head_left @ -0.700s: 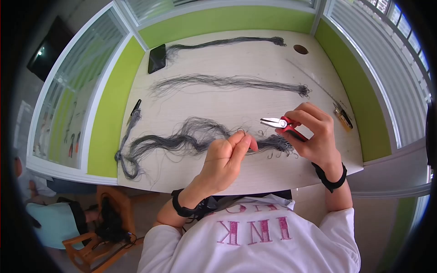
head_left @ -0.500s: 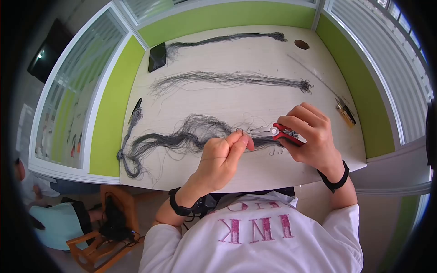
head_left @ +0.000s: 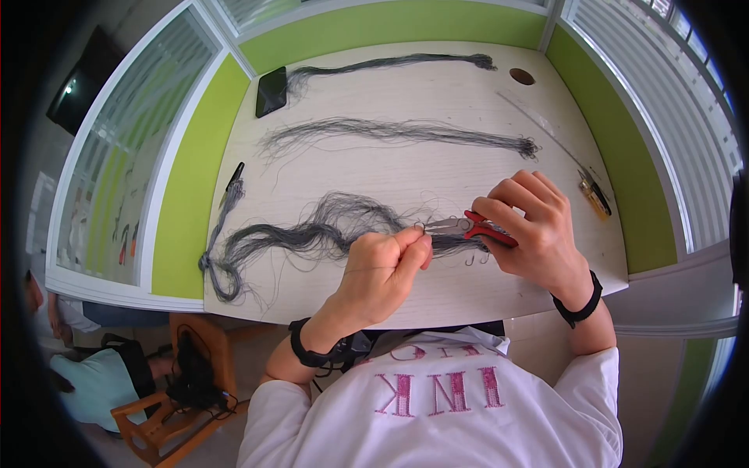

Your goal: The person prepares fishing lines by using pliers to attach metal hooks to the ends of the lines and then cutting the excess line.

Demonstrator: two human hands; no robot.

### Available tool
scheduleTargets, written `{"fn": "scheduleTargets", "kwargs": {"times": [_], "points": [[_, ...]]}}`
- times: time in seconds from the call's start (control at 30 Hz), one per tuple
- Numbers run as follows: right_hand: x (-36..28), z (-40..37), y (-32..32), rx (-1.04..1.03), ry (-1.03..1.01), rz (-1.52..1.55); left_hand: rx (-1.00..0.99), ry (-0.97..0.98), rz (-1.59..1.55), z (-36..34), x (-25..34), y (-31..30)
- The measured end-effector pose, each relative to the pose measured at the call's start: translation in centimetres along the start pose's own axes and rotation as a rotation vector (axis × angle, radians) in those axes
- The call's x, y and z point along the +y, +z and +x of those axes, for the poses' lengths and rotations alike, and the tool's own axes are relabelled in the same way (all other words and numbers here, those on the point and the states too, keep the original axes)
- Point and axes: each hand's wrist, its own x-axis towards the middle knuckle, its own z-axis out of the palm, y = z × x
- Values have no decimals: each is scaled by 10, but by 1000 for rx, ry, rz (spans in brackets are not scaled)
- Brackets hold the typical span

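Observation:
My left hand (head_left: 382,269) is closed in a pinch on a small fish hook (head_left: 420,227), with a thin line trailing across the back of the hand. Red-handled long-nose pliers (head_left: 477,225) are gripped in my right hand (head_left: 538,242), their jaws pointing left with the tips right at the hook. Behind and under both hands lies a wavy bundle of dark fishing line (head_left: 292,235), knotted at its left end. A couple of loose hooks (head_left: 470,260) rest on the table just below the pliers.
Two more line bundles (head_left: 390,131) stretch across the table (head_left: 328,175), hooks massed at their right ends. A phone (head_left: 271,92) lies at the upper left. A ruler (head_left: 538,125) and a yellow cutter (head_left: 594,195) lie right. Green partitions (head_left: 616,132) enclose the table. Someone sits lower left.
The plier tips have come left against the hook at my left fingertips. My left thumb and fingers have shifted slightly around the hook.

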Motion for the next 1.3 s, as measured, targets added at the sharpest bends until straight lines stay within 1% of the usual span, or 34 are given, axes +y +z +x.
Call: {"fn": "scheduleTargets", "kwargs": {"times": [0.17, 0.3, 0.4, 0.47, 0.5, 0.57, 0.6, 0.67, 0.8, 0.87, 1.0, 1.07, 1.3], "points": [[-1, 0, 1, -18, -21, -25, 37, 34, 22, 1, -4, 1], [-1, -1, 2, -23, -25, -37, 14, 1, 46, 1, -2, 0], [-1, -3, 3, -31, -13, -27, 22, -10, -13, 0, -3, 1], [0, -3, 3, -5, 21, -22, 37, -110, -90, 0, -1, 1], [0, -3, 3, -5, 20, -21, 37, -111, -90, 0, -5, 4], [0, -4, 4, 11, 55, 1, 176, -18, -234, 1, -17, 11], [1, -5, 4, 11, 54, 1, 177, -17, -233, 1, -17, 11], [1, -6, 5, 6, 79, 23, 173, -52, -444, 0, -16, 10], [1, -10, 12, 30, 101, 54, 178, -71, -499, 1, -12, 11], [0, -10, 14, 40, 120, 71, 219, -64, -554, 1, -13, 12], [-2, -9, 13, 26, 132, 71, 223, -51, -605, 2, -13, 11], [-3, -9, 13, 27, 145, 79, 194, -67, -654, 1, -15, 10], [-6, -7, 13, 34, 151, 63, 210, -51, -678, 1, -14, 9]]}}
